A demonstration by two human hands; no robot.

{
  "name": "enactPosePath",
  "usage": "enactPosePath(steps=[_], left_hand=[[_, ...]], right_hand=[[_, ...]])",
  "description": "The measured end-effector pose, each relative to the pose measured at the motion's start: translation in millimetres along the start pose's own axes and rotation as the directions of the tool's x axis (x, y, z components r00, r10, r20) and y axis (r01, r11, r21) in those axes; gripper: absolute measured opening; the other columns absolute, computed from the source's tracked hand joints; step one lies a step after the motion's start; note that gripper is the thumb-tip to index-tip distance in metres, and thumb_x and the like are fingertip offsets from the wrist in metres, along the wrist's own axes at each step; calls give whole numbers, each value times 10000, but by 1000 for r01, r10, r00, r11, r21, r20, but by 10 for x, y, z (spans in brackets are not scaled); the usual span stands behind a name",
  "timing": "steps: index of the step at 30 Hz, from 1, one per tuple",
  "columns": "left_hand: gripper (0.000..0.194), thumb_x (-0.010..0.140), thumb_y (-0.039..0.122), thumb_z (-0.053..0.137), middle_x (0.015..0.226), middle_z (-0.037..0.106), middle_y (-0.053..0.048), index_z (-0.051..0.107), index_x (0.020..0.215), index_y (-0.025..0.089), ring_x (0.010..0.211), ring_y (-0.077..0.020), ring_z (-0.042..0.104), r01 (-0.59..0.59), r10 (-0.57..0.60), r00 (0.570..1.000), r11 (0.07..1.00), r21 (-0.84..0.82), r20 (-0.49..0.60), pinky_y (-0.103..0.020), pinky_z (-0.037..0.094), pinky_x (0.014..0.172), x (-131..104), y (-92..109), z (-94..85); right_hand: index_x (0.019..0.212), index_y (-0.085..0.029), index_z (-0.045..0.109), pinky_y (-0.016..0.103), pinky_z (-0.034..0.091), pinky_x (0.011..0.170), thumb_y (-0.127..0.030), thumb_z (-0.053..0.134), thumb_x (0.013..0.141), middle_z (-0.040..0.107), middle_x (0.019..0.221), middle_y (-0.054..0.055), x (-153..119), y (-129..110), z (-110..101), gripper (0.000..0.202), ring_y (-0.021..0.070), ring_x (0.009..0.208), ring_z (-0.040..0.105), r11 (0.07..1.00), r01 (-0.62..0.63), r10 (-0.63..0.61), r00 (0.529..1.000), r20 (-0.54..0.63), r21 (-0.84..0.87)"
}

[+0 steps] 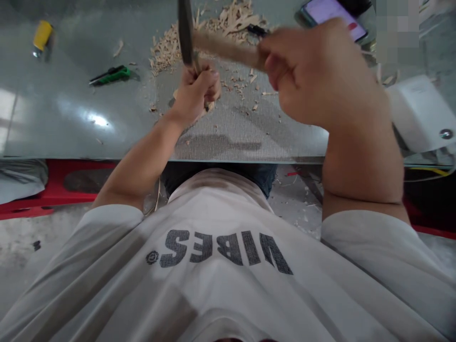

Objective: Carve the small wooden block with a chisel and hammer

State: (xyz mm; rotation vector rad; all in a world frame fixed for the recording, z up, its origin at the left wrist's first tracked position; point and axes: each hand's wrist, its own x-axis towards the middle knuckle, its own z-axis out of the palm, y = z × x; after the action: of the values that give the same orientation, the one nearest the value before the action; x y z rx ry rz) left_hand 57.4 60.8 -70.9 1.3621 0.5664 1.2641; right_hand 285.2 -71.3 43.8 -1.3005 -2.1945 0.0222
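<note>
My right hand (306,71) is closed round the wooden handle of a hammer (228,47), held raised over the table. The hammer's dark metal head (185,33) is just above my left hand (199,90). That left hand is a fist wrapped round a thin upright chisel (207,106), mostly hidden by the fingers. Under the fist a pale piece of wood (211,105) shows in part against the table. Wood shavings (228,21) are heaped just beyond the left hand, with small chips scattered round it.
On the table (124,114) lie a green utility knife (110,76) and a yellow object with a metal end (42,38) to the left. A phone (335,14) is at the back right. A white box-like device (420,114) stands beside my right forearm. The table's front edge runs before my body.
</note>
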Motion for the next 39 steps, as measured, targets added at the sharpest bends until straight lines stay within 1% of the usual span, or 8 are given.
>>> enactPosePath(steps=[3,8,12,16,20,25,32,39], left_hand=[[616,815,543,810,566,128,67,277,606,318,432,-172,166,5,-4,1000,999,40,-17,-378,310,436,2,-1,-26],[597,793,580,774,544,104,60,273,583,332,435,-198,170,8,-7,1000,998,57,-16,-398,249,440,28,-64,5],[616,804,547,734,550,69,71,212,576,312,459,-162,44,-22,23,996,1000,10,-81,-381,141,471,-1,-54,96],[715,826,546,839,570,87,85,212,591,294,433,-134,65,-6,6,1000,998,-67,7,-362,166,447,-31,-10,67],[663,833,542,855,559,119,78,302,556,303,431,-133,72,0,4,999,996,-85,43,-343,149,439,-10,-71,-25],[586,807,559,791,570,122,56,306,577,325,445,-194,205,56,-55,998,998,12,-29,-373,231,458,7,-81,-24],[651,796,587,734,584,77,63,169,645,300,461,-177,98,31,-31,999,999,13,-12,-399,240,438,-28,214,84],[656,782,577,774,567,22,59,190,628,320,466,-219,154,74,-72,995,997,-32,62,-381,264,410,-4,227,50]], right_hand=[[1182,-175,788,301,316,743,-330,462,1151,655,849,47,-6,12,25,362,148,734,568,1000,16,-17,998,65,19],[932,-187,565,279,296,745,-616,300,1276,516,789,3,0,22,-30,610,81,668,459,942,73,25,958,-285,327],[878,-185,569,325,266,755,-495,505,1184,556,757,16,-2,19,-131,440,105,668,427,991,-26,32,999,-44,130],[890,-195,470,310,280,760,-529,293,1238,501,766,10,-7,-2,-157,514,97,671,454,967,5,50,976,-210,256],[909,-182,570,321,245,766,-321,502,1129,527,763,8,-7,-1,-115,269,93,664,392,994,-20,22,999,-23,110],[864,-177,516,288,214,709,-689,371,1255,479,744,4,24,49,45,660,74,640,440,894,107,57,935,-349,434],[884,-186,565,292,350,821,-629,335,1249,575,763,8,18,-2,-48,618,95,667,460,973,1,50,976,-214,232],[878,-192,484,289,460,847,-668,299,1240,533,743,18,35,-52,-90,625,90,647,413,969,-17,59,984,-165,248]])
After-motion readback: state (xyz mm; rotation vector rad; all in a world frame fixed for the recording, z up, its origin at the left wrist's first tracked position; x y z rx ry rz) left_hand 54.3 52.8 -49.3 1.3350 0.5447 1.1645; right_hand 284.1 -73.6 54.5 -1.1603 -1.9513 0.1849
